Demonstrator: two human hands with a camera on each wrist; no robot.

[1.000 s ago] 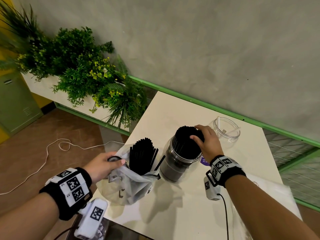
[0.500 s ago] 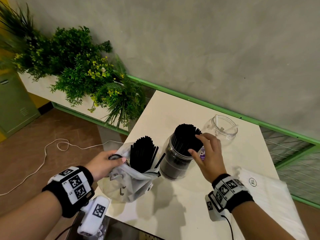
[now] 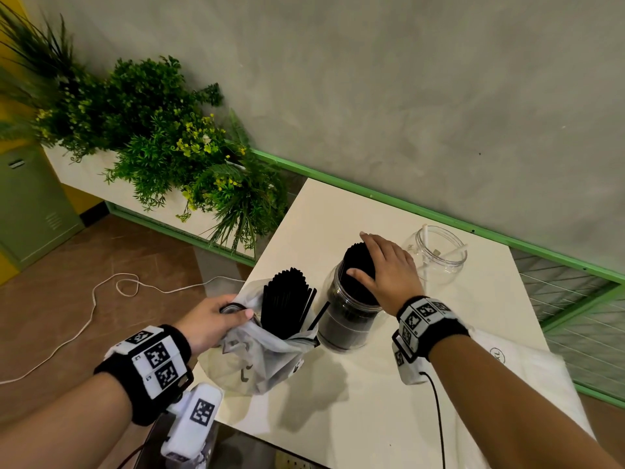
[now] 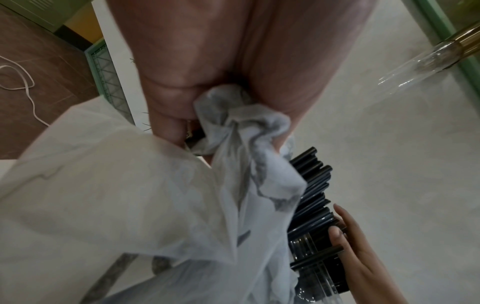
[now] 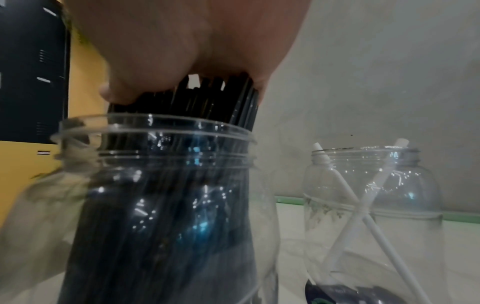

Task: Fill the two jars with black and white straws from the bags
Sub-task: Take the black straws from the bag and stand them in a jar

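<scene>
Our right hand [image 3: 389, 269] lies flat, fingers straight, on the light, springy black straws [image 3: 358, 262] packing the clear jar [image 3: 345, 319], which we judge best steadied at its rigid neck, while at 9 o'clock our left hand [image 3: 216, 316] bunches the limp bag [image 3: 263, 360].

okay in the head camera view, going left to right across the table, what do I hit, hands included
left hand → bag → black straws in the bag → jar of black straws → right hand → clear jar with two white straws → white bag
</scene>
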